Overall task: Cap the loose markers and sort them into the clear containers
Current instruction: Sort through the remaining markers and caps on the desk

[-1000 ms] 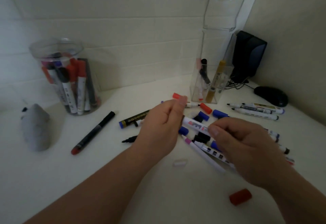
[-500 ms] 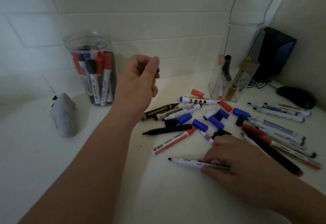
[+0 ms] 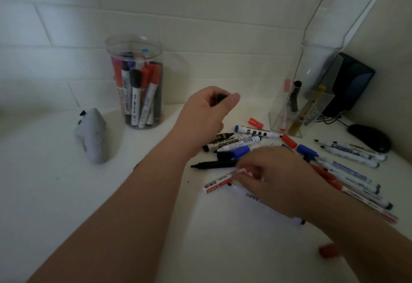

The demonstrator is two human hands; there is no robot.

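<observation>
Loose markers and caps lie in a pile (image 3: 236, 142) on the white desk, among them an uncapped black marker (image 3: 214, 164) and a red-and-white marker (image 3: 217, 183). My left hand (image 3: 207, 115) is raised above the pile and pinches a small black cap (image 3: 221, 98) between thumb and fingers. My right hand (image 3: 276, 180) is low over the pile, its fingers curled on a blurred white marker (image 3: 249, 197) with a black tip pointing left. A round clear jar (image 3: 133, 44) full of capped markers stands at the back. A clear angular holder (image 3: 283, 113) with a few pens stands at the right.
A grey lump (image 3: 92, 135) lies left of the jar. A black mouse (image 3: 369, 136) and a black speaker (image 3: 347, 86) sit in the right corner. Thin markers (image 3: 352, 152) lie at the right. A loose red cap (image 3: 328, 250) sits by my right forearm.
My left hand lifted from the pile with the black cap and stays raised. My right hand carried the white marker back up against the pile. The camera turned left.
</observation>
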